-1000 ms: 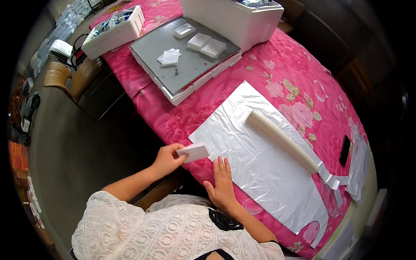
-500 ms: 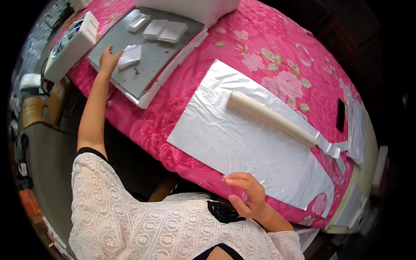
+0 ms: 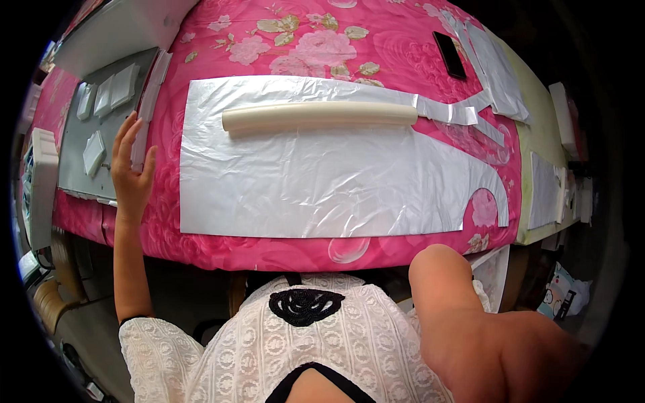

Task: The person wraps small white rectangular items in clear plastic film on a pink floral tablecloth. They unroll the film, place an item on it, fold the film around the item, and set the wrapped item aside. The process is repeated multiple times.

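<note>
My left hand (image 3: pixel 132 164) is raised with fingers stretched apart and nothing in it, beside the right edge of a grey board (image 3: pixel 74 151). On that board lie small stacks of folded white film packets (image 3: pixel 122 86) and one separate packet (image 3: pixel 94 153). My right hand (image 3: pixel 514 352) is lifted close to the camera at the lower right, its fingers hidden. Before me a shiny white plastic film sheet (image 3: pixel 289 188) lies flat, with a curved cut-out and strap-like strips at its right end. A cream-coloured tube (image 3: pixel 316 117) rests across its upper part.
A pink floral cloth (image 3: pixel 322 252) covers the table. A black phone (image 3: pixel 449 55) lies at the far right near more folded white film (image 3: pixel 494 74). A white box (image 3: pixel 121 33) stands behind the board; another white container (image 3: pixel 44 181) is at the left. A chair (image 3: pixel 57 295) stands below left.
My view has swung to the right. The left hand has drawn away from the packet on the board. My right hand has risen from the table's front edge toward the camera.
</note>
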Available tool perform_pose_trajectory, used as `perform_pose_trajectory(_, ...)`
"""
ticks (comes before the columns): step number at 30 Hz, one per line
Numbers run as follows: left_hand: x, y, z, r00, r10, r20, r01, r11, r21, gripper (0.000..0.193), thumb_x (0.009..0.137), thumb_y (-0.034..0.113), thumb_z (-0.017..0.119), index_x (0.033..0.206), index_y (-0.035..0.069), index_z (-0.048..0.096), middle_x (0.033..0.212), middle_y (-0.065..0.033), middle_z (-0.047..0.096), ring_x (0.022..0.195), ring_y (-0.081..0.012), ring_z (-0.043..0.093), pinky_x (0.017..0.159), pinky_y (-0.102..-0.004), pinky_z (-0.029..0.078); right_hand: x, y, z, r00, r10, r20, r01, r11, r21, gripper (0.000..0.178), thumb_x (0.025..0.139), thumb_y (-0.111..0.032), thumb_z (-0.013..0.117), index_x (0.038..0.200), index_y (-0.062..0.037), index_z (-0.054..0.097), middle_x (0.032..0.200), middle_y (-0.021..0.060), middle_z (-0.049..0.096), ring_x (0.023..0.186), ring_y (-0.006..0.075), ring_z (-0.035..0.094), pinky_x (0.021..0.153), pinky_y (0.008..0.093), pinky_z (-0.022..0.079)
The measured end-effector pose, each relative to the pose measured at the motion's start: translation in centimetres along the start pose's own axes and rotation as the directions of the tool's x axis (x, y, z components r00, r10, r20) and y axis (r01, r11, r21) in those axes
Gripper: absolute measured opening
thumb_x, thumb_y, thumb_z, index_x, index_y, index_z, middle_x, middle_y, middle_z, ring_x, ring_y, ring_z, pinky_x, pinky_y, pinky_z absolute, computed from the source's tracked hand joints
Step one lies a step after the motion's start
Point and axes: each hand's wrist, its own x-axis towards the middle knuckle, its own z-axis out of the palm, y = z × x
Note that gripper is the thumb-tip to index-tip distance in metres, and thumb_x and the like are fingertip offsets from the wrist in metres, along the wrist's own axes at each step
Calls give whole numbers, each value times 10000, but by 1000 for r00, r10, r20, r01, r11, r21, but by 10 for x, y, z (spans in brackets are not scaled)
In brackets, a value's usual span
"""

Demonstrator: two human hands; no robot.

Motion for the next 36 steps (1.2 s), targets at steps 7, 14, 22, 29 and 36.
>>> perform_pose_trajectory(7, -9, 63, 42, 990, 80, 118, -66, 991, -119, 530, 737, -35, 641, 1241, 45, 498, 1321, -143, 461, 1236, -306, 440, 1027, -379, 362, 18, 3, -47, 965, -244, 98, 214, 945, 247, 63, 748, -14, 570, 733, -35, 512, 788, 78, 560, 595, 185, 517, 546, 268, 411)
perform_pose_trajectory(14, -22, 138, 87, 941, 158, 298, -50, 939, -339, 522, 714, -19, 672, 1206, 28, 503, 1319, -152, 449, 1153, -323, 499, 935, -375, 438, 113, 156, -136, 785, -202, 586, 573, 598, -561, 340, 737, -95, 638, 1071, -47, 597, 1076, 117, 597, 1045, 290, 541, 900, 395, 419)
perform_pose_trajectory(22, -23, 198, 141, 842, 228, 490, 65, 857, -511, 605, 734, 42, 687, 1285, 54, 436, 1403, -175, 349, 1210, -345, 440, 990, -407, 385, 141, 236, -228, 825, 219, 521, 523, 56, -851, 444, 756, -385, 671, 1047, -54, 625, 905, 120, 590, 894, 292, 555, 790, 407, 444)
perform_pose_trajectory(29, -44, 222, 181, 914, 103, 392, 7, 963, -269, 794, 803, 320, 662, 1392, -9, 243, 1466, -301, 39, 1353, -473, 64, 1077, -502, 193, 15, 188, -241, 765, 366, 529, 413, 350, -841, 466, 822, -371, 613, 1120, -13, 590, 1115, 183, 544, 1075, 326, 506, 900, 403, 420)
perform_pose_trajectory(36, -40, 269, 202, 805, 340, 487, -138, 904, -404, 699, 734, 296, 651, 1337, 46, 398, 1482, -278, 48, 1376, -447, 34, 1089, -505, 165, 35, 194, -374, 865, 212, 454, 445, 92, -891, 516, 881, -277, 513, 1320, -18, 428, 1418, 160, 355, 1317, 327, 312, 1078, 403, 254)
